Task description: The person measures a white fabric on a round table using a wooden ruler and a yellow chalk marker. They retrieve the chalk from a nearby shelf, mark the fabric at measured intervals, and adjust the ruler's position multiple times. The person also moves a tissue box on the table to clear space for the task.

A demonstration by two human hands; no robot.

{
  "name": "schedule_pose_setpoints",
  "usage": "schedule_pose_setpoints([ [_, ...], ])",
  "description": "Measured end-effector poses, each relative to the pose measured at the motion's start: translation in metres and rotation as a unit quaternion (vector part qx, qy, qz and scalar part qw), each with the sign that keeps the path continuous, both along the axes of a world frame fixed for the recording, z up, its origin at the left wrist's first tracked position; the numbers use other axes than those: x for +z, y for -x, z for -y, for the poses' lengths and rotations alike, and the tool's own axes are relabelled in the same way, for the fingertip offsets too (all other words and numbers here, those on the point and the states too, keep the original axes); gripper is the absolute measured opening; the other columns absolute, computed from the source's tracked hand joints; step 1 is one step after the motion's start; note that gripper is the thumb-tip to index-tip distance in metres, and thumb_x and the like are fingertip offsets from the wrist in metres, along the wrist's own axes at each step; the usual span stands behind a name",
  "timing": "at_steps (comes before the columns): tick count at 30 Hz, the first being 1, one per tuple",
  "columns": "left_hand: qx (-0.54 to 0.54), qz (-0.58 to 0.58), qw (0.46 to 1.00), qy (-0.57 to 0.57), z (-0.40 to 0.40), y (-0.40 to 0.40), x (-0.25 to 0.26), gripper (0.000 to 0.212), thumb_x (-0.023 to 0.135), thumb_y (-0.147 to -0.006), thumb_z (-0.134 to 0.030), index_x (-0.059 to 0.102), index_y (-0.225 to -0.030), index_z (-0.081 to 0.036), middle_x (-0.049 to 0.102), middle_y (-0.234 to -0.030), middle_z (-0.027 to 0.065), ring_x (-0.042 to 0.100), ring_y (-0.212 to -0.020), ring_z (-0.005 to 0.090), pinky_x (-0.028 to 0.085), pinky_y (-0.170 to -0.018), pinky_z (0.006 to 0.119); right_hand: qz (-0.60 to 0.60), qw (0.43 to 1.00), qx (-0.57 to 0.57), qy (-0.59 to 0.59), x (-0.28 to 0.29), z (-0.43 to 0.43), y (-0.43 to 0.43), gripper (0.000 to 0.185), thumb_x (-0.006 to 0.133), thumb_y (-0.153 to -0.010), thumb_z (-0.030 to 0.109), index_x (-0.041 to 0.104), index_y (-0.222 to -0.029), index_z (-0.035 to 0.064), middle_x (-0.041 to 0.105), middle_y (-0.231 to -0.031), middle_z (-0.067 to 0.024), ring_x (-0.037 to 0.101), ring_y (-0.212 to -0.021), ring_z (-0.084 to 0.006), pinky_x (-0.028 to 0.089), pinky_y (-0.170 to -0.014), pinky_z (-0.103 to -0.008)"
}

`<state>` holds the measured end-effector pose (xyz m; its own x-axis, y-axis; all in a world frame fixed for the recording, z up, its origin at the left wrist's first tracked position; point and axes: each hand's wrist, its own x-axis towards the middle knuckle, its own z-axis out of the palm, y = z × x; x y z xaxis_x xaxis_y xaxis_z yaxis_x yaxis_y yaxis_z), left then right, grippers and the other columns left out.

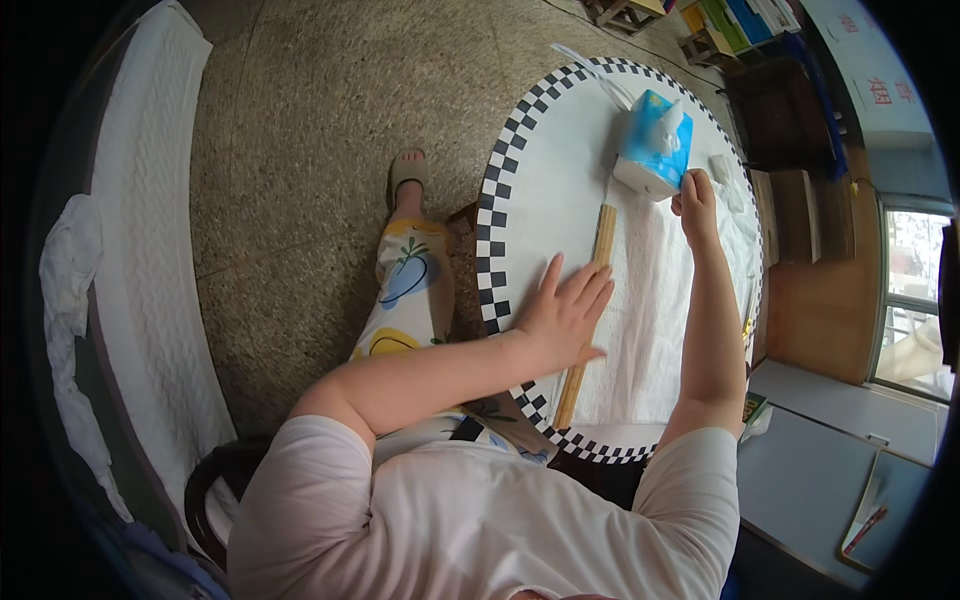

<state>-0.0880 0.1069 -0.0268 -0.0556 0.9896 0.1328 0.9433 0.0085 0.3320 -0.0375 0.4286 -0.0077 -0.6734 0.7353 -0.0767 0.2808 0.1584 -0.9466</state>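
My left hand [566, 315] lies palm down with spread fingers across a long wooden ruler [607, 225], and its fingertips reach onto thin white fabric [645, 315]. The ruler rests along the fabric's left side on an oval white table [540, 165] with a black-and-white checked border. Farther up the table, my right hand [697, 202] pinches the lower right corner of a blue and white soft pack of tissues [652, 146]. One tissue sticks out of the pack. Whether the pack touches the table I cannot tell.
White strips [604, 79] trail over the table's far edge, and crumpled white material [726, 184] lies at its right. A small yellow object [748, 327] sits at the right rim. On the left stands a long seat or bed with a white quilted cover [150, 247]; wooden stools [705, 46] stand beyond.
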Motion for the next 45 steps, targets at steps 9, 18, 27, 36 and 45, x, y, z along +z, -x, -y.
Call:
schedule_pose_setpoints([
  [9, 0.093, -0.004, 0.994, -0.054, -0.13, 0.144, -0.017, 0.028, 0.05, -0.09, -0.014, 0.067, -0.112, -0.011, 0.052, -0.135, 0.0141, 0.041, -0.133, 0.0306, 0.023, -0.115, 0.057, 0.018, 1.0, -0.001, -0.008, 0.002, -0.001, -0.004, 0.016, 0.043, -0.102, 0.013, 0.046, -0.088, 0.0053, 0.039, -0.067, 0.0016, 0.034, -0.053, -0.0066, 0.029, -0.049, -0.0246],
  [18, 0.041, 0.017, 0.994, -0.103, -0.164, 0.162, -0.039, 0.036, 0.049, -0.09, -0.012, 0.064, -0.122, -0.019, 0.055, -0.133, 0.0091, 0.045, -0.128, 0.0265, 0.023, -0.115, 0.053, 0.0, 1.0, -0.004, 0.014, -0.01, -0.002, -0.016, 0.014, 0.042, -0.104, 0.013, 0.045, -0.092, 0.0058, 0.04, -0.069, 0.0011, 0.032, -0.054, -0.0063, 0.028, -0.05, -0.0236],
  [27, 0.176, 0.108, 0.974, -0.091, -0.214, 0.167, -0.037, 0.026, 0.059, -0.087, -0.021, 0.073, -0.109, -0.023, 0.062, -0.123, 0.0002, 0.051, -0.121, 0.0226, 0.034, -0.104, 0.044, -0.015, 0.999, -0.004, 0.036, -0.015, -0.006, -0.02, 0.014, 0.042, -0.104, 0.013, 0.045, -0.091, 0.0071, 0.039, -0.069, 0.0024, 0.03, -0.054, -0.0055, 0.027, -0.05, -0.0231],
  [36, 0.238, 0.193, 0.944, -0.122, -0.229, 0.174, -0.036, 0.03, 0.064, -0.081, -0.029, 0.07, -0.11, -0.028, 0.063, -0.121, -0.003, 0.051, -0.122, 0.0207, 0.032, -0.105, 0.042, -0.002, 1.0, -0.005, 0.018, -0.007, 0.002, -0.011, 0.013, 0.045, -0.102, 0.012, 0.046, -0.09, 0.006, 0.039, -0.07, 0.0024, 0.034, -0.057, -0.0057, 0.029, -0.051, -0.0234],
  [45, 0.202, 0.141, 0.956, -0.159, -0.225, 0.166, -0.033, 0.035, 0.071, -0.079, -0.041, 0.071, -0.113, -0.031, 0.058, -0.132, -0.0025, 0.043, -0.131, 0.0187, 0.022, -0.112, 0.047, -0.037, 0.999, -0.004, -0.004, 0.018, -0.004, -0.017, 0.013, 0.046, -0.103, 0.012, 0.047, -0.092, 0.0058, 0.043, -0.07, 0.0026, 0.036, -0.058, -0.0054, 0.03, -0.052, -0.0224],
])
